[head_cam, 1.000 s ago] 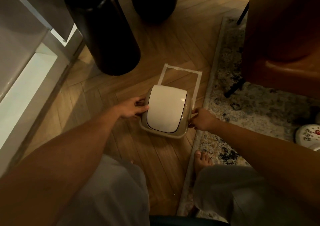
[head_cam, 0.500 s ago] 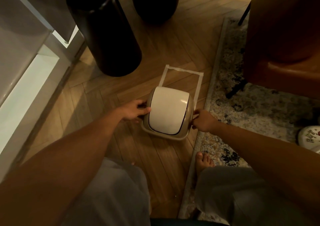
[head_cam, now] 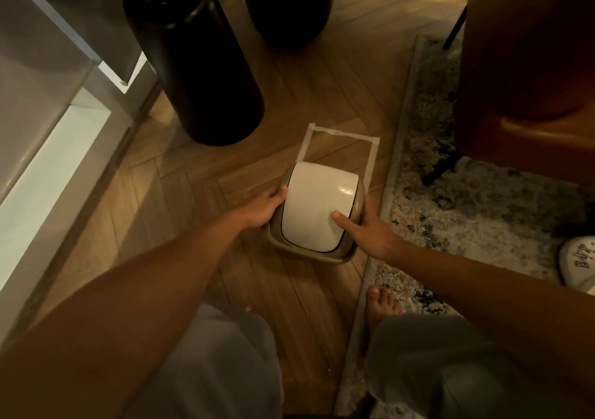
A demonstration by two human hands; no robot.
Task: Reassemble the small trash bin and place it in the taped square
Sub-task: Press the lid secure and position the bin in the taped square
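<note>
Small trash bin sitting between both hands on wooden floor, cream swing lid seated in tan rim, lid on. Overlapping near edge of taped square, far end inside the tape, near end sticking out toward the body; not fully inside. Sitting farther into the tape than half a second ago, less of the tape's side strips showing beyond it.

Left hand pressing against bin's left side, fingers curled around the rim, thumb tip at the lid edge. Gripping same spot as before. Right hand wrapping bin's right side, thumb now lying on top of the lid near its right edge; earlier pinching only at the rim with no thumb on the lid. Both hands clamped on the bin, one per side, well apart from each other.

Beyond left hand, big dark bottle-shaped vessel standing on floor, second dark vessel farther back. Left of left forearm, white cabinet edge. Right of right hand, patterned rug, brown chair standing on it. Far right, white slipper partly cut off. Below right forearm, bare foot at rug edge, grey trouser legs at the bottom.
</note>
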